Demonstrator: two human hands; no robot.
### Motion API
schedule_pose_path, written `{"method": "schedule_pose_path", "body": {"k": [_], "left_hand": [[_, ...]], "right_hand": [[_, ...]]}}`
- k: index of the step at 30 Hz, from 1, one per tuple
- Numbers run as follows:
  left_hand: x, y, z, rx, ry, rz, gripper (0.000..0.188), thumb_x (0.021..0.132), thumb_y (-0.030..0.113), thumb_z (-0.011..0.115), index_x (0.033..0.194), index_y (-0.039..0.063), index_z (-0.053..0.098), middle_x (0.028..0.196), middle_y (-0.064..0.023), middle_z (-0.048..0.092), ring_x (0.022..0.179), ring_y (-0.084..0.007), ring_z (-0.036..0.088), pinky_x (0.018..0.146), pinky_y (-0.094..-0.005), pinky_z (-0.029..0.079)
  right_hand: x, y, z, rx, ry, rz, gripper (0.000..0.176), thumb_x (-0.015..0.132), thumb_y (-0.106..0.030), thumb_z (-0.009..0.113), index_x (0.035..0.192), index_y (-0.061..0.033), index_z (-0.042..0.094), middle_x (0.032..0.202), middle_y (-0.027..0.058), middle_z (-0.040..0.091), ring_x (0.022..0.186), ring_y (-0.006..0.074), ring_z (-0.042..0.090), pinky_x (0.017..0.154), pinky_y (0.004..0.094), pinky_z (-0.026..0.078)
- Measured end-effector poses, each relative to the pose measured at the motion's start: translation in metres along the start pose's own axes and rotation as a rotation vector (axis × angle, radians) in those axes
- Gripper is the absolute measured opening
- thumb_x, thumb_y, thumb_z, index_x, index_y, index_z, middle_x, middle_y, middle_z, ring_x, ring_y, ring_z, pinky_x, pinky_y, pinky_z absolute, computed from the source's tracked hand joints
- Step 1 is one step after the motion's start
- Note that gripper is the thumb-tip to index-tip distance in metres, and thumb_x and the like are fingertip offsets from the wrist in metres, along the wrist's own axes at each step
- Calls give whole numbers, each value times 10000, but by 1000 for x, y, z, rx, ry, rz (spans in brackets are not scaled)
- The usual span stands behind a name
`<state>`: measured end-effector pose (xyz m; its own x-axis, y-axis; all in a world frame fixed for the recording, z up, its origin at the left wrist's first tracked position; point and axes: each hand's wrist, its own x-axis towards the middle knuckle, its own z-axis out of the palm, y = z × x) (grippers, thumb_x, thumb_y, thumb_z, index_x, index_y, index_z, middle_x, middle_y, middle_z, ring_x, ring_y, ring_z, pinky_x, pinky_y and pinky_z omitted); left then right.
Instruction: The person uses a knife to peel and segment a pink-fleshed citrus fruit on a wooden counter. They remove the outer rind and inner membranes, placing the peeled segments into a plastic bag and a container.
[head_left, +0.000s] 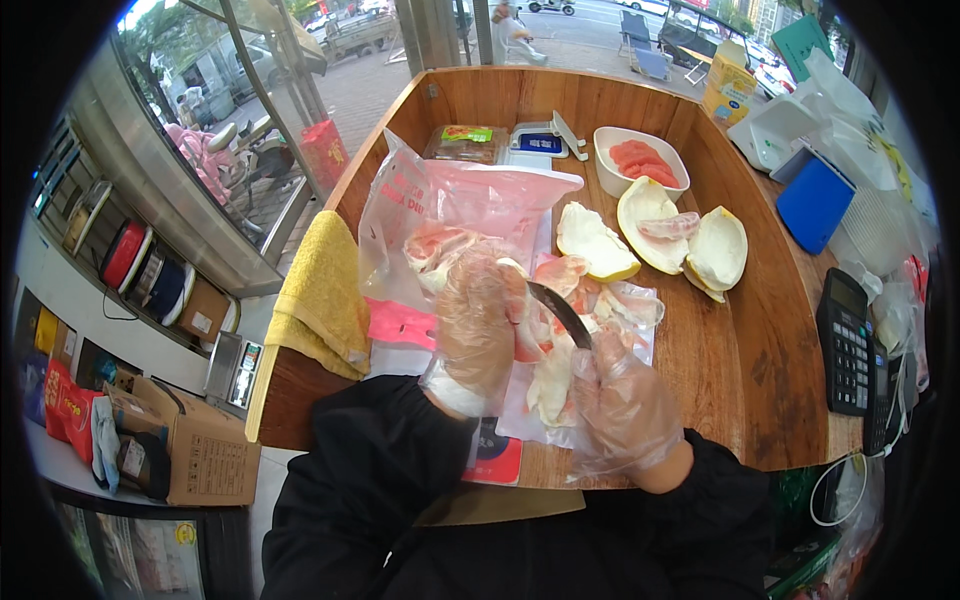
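Both of my hands wear clear plastic gloves. In my left hand (478, 322) is a pomelo segment (517, 289), mostly hidden behind the fingers. My right hand (626, 397) grips a knife (561, 311), whose dark curved blade points up and left, its tip close to that segment. Beneath and between the hands lie pomelo membranes and pith scraps (551, 386) with pink flesh bits on a plastic sheet. Beyond my left hand, a larger peeled pomelo piece (442, 251) rests on a pink translucent bag (487, 191).
A white container (606, 169) holds pink pomelo flesh. Yellow-white rinds (596, 244) sit nearby, one with a peeled segment (670, 226) in it. Raised wooden walls (555, 90) edge the table. A yellow towel (319, 292) hangs over the left wall; a calculator (847, 337) lies right.
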<state>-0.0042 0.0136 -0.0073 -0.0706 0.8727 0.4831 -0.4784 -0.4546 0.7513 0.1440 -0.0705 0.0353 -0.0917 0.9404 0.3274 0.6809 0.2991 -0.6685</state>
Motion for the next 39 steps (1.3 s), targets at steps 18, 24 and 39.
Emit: {"method": "schedule_pose_path", "body": {"k": [18,24,39], "left_hand": [[11,13,-5,-28,114,43,266,982,316,494,974,53,535,756,13,498,659,-62,478,605,-210,425],[16,12,-14,32,88,71,255,983,326,493,957,74,519,751,25,481,630,-64,481,562,-199,406],[21,13,-9,-536,-151,-393,308,971,399,478,1007,99,532,827,-13,494,760,-134,463,683,-289,413]], "right_hand": [[-10,14,9,-88,-8,-370,112,864,-66,561,916,34,551,608,162,530,540,338,553,451,393,446],[-15,20,8,-89,-53,-353,231,835,-67,578,1051,11,554,649,184,564,559,363,575,475,421,451],[27,53,-32,-507,384,-212,277,859,-189,594,1073,-13,611,908,176,644,876,340,598,801,445,470]]}}
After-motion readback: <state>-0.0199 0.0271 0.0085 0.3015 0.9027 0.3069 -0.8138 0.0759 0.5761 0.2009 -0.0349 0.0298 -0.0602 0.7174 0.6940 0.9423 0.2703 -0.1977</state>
